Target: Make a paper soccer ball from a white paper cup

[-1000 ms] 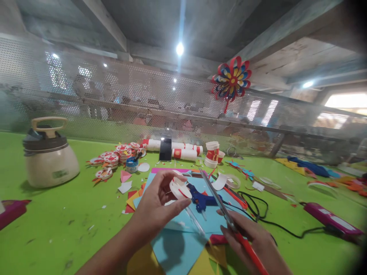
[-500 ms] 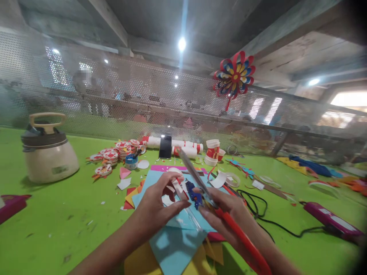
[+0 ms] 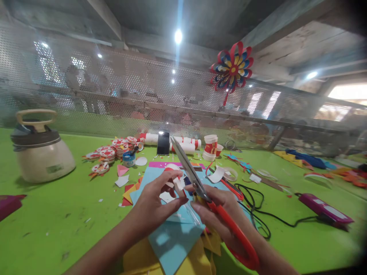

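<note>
My left hand (image 3: 160, 196) pinches a small white paper piece with red edging (image 3: 179, 185) between thumb and fingers. In my right hand (image 3: 218, 208) are scissors with red handles (image 3: 233, 231), their metal blades pointing up and away to the left. The blades pass just right of the paper piece; whether they touch it I cannot tell. Beneath both hands lie light blue sheets (image 3: 168, 244) on top of yellow ones (image 3: 134, 258). A dark blue item (image 3: 187, 180) on the sheets is mostly hidden behind the blades and fingers.
On the green table (image 3: 57, 217) stand a beige kettle-like jug (image 3: 43, 156), stacked red-and-white discs (image 3: 107, 152), a blue jar (image 3: 129, 159), a phone (image 3: 163, 143) and paper cups (image 3: 210, 147). Right lie a tape roll (image 3: 231, 174) and a purple power strip (image 3: 323, 208) with a black cord.
The view has shifted slightly, so the table things sit a little further left and higher. Both hands keep their grips; the scissors have tilted slightly and moved closer to the paper piece.
</note>
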`<state>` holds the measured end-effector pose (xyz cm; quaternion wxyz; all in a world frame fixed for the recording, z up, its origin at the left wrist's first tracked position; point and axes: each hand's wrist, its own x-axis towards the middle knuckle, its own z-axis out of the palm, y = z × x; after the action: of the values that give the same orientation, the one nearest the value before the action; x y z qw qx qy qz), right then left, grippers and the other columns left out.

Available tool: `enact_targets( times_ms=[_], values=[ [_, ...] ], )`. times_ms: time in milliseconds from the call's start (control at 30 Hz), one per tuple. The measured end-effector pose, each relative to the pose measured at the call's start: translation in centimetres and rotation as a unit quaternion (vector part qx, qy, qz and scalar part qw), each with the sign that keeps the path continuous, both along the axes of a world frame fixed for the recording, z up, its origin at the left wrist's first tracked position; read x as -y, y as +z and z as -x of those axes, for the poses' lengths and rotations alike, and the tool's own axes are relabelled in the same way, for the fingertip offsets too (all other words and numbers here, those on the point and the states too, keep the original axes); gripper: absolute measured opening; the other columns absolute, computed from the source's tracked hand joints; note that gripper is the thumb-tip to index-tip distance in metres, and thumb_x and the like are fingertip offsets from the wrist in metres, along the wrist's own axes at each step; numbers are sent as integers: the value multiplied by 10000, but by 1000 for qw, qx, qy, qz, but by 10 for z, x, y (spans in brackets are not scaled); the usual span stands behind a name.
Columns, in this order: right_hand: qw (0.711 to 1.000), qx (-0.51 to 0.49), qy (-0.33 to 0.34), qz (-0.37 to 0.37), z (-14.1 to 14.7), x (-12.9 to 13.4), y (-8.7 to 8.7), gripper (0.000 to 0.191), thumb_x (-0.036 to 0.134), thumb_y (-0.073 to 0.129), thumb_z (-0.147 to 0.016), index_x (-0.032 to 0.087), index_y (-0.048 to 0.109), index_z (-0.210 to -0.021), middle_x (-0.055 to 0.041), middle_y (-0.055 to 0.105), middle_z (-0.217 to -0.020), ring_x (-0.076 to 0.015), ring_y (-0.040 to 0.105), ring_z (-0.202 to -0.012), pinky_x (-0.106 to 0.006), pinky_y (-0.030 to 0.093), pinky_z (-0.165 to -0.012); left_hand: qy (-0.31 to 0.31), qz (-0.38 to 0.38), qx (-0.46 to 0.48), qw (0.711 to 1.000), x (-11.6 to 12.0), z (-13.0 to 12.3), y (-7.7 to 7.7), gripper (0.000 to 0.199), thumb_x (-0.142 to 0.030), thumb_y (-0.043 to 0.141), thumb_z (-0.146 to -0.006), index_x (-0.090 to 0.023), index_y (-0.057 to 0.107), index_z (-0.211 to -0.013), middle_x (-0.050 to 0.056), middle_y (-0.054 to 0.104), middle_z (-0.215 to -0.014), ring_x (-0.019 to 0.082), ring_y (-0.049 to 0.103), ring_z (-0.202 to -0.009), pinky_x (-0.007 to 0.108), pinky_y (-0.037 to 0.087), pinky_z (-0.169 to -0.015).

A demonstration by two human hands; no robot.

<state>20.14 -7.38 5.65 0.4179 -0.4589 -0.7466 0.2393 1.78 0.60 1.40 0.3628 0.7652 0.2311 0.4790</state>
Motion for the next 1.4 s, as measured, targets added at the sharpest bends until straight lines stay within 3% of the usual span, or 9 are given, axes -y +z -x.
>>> enact_targets(
  times_ms=[167, 333, 467, 567, 767, 900, 1100, 1267, 1400],
  values=[
    [991, -70, -96, -61, -5, -18, -12, 292, 327, 594, -882, 167, 694, -1105, -3, 635, -759, -134, 547, -610, -249, 456, -575, -37, 102, 76, 991, -2, 2, 4, 586, -243, 753, -785, -226, 491, -1309, 135, 595, -1340, 232, 674, -1021, 368, 577, -846],
    [980, -126, -152, -8, -10, -45, -16, 305, 451, 658, -851, 167, 675, -962, 35, 561, -586, -149, 526, -537, -269, 445, -560, -54, 146, 167, 974, -5, 1, 4, 521, -204, 815, -732, -233, 569, -1190, 121, 628, -1343, 270, 633, -1157, 376, 542, -933],
    [981, -168, -87, 49, 0, -46, -18, 360, 519, 560, -923, 178, 648, -850, -10, 626, -628, -171, 599, -592, -290, 481, -604, -72, 142, 188, 969, -6, -2, 0, 522, -188, 843, -716, -235, 571, -1159, 118, 646, -1326, 259, 630, -1175, 355, 529, -948],
    [975, -207, -26, 78, 9, -42, -22, 340, 511, 565, -926, 183, 655, -910, -23, 662, -726, -186, 646, -687, -315, 519, -681, -83, 136, 180, 971, -3, -4, -3, 518, -199, 851, -722, -235, 565, -1153, 104, 678, -1268, 244, 646, -1151, 347, 527, -954],
    [918, -367, 107, 105, 13, -39, -28, 204, 293, 691, -878, 207, 681, -1062, -52, 712, -1011, -201, 657, -912, -350, 509, -838, -107, 122, 165, 973, -2, -8, -11, 499, -184, 831, -763, -259, 554, -1171, 89, 623, -1358, 257, 589, -1248, 364, 483, -1024],
    [896, -416, 109, 109, 9, -43, -38, 231, 277, 706, -879, 220, 679, -1101, -54, 723, -1013, -199, 674, -866, -369, 511, -836, -118, 119, 146, 975, -5, -10, -18, 499, -161, 799, -794, -273, 548, -1210, 86, 596, -1387, 265, 546, -1293, 371, 449, -1051],
    [897, -420, 43, 132, 0, -46, -46, 330, 359, 742, -827, 205, 669, -1109, -46, 701, -878, -205, 659, -753, -398, 526, -778, -176, 198, 160, 951, -3, -7, -13, 624, -246, 799, -784, -272, 534, -1348, 100, 566, -1434, 291, 506, -1324, 368, 436, -1047],
    [936, -330, 33, 115, -14, -46, -39, 349, 381, 719, -845, 229, 647, -1151, -4, 653, -826, -189, 621, -761, -377, 509, -777, -182, 356, 223, 889, -3, -8, -6, 475, -367, 616, -939, -227, 533, -1384, 135, 636, -1333, 299, 574, -1223, 389, 498, -942],
    [960, -255, 62, 99, -24, -44, -32, 348, 363, 767, -819, 205, 673, -1115, 17, 604, -797, -150, 550, -726, -302, 455, -692, -166, 403, 203, 877, -6, -11, -12, 447, -399, 619, -954, -211, 574, -1358, 137, 673, -1226, 263, 638, -1042, 352, 538, -808]
  ],
)
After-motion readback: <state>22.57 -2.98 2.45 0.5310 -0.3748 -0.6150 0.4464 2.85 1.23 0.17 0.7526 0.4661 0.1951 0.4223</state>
